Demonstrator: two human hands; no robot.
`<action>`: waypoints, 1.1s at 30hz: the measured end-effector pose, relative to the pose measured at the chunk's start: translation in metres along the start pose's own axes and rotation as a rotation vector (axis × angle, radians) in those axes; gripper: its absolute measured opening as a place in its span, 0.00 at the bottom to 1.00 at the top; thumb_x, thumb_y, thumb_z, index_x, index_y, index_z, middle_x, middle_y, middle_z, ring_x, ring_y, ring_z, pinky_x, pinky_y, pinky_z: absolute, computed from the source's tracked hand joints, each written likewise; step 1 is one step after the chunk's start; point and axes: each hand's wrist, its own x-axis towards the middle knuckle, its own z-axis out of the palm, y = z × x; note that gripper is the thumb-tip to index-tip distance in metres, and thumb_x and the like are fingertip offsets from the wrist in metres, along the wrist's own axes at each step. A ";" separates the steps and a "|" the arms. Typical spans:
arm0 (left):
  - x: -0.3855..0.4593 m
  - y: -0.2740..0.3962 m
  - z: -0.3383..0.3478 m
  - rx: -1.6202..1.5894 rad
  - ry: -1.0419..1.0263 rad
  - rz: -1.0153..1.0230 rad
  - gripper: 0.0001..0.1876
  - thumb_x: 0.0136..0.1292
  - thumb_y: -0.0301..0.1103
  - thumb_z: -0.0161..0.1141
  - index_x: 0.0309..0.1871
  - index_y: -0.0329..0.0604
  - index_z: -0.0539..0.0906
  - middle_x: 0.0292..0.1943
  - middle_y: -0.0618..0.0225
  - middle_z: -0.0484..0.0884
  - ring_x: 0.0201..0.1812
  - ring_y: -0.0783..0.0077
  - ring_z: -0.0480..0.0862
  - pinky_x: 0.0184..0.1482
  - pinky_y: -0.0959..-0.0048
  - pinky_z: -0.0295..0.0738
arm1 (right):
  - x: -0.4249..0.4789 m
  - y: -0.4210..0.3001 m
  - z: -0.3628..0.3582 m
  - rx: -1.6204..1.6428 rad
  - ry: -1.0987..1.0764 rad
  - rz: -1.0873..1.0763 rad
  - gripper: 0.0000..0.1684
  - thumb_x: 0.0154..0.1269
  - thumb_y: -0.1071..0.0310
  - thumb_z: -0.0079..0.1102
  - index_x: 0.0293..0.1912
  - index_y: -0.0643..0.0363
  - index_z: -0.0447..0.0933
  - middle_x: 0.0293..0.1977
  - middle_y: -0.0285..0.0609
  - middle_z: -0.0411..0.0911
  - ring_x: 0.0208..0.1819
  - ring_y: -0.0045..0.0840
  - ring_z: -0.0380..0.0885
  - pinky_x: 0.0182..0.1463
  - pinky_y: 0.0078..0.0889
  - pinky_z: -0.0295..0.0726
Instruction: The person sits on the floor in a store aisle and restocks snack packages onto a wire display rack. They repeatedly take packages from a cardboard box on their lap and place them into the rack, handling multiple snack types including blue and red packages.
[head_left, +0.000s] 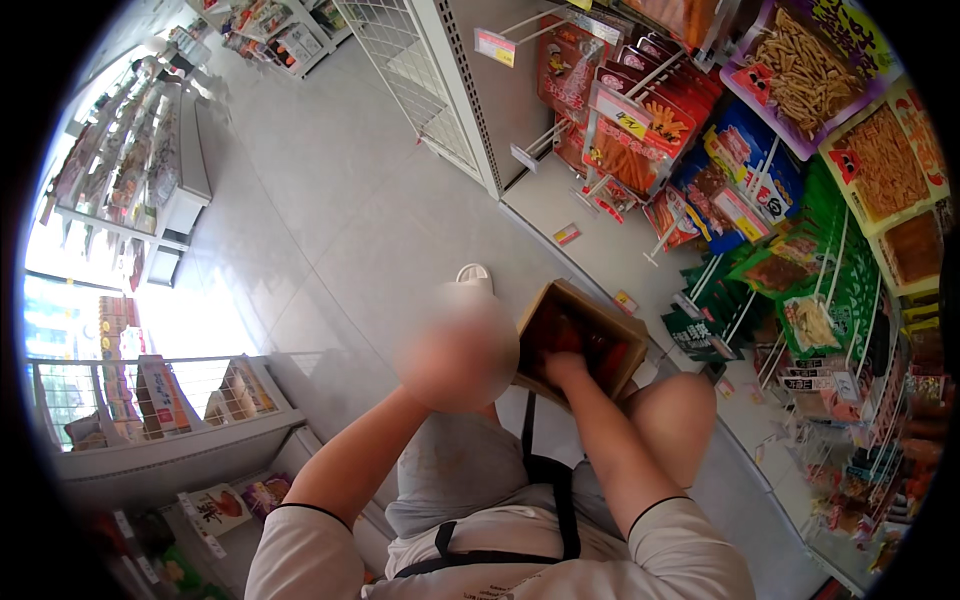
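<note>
In front of me a cardboard box (636, 351) stands open and tilted between my knees, beside the shelf base. Dark red packets lie inside it, partly in shadow. My right hand (564, 366) reaches over the box's near rim into it; its fingertips are hidden among the packets, so I cannot see whether they grip one. Left of the box, my left hand (456, 356) is covered by a blurred patch above my bent leg. Whether it holds anything cannot be made out.
At right, hooks carry hanging snack packets (630, 142), including green bags (814, 315), with price tags. A white shelf end with wire mesh (427, 97) stands ahead. Low shelving (172, 457) borders my left. Another display rack (180, 180) and a person (169, 60) are farther off.
</note>
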 end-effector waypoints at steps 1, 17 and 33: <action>-0.004 -0.003 0.001 0.002 0.003 -0.009 0.08 0.54 0.34 0.54 0.27 0.43 0.81 0.31 0.63 0.84 0.42 0.60 0.82 0.53 0.60 0.73 | -0.009 -0.004 -0.009 0.014 -0.008 0.020 0.30 0.67 0.40 0.48 0.60 0.46 0.71 0.51 0.47 0.80 0.52 0.38 0.80 0.51 0.45 0.79; -0.005 0.013 0.004 0.083 -0.098 -0.111 0.16 0.61 0.47 0.54 0.47 0.49 0.79 0.43 0.56 0.83 0.45 0.53 0.81 0.47 0.55 0.75 | -0.085 0.040 -0.068 0.105 0.255 0.071 0.19 0.60 0.70 0.53 0.53 0.54 0.72 0.43 0.54 0.81 0.47 0.47 0.80 0.48 0.50 0.78; -0.007 0.006 0.001 0.091 -0.350 -0.293 0.22 0.57 0.51 0.56 0.51 0.51 0.79 0.49 0.58 0.81 0.53 0.54 0.79 0.54 0.54 0.74 | -0.146 0.082 -0.129 0.461 1.437 -0.077 0.09 0.67 0.73 0.53 0.45 0.62 0.78 0.39 0.50 0.81 0.39 0.42 0.80 0.43 0.34 0.78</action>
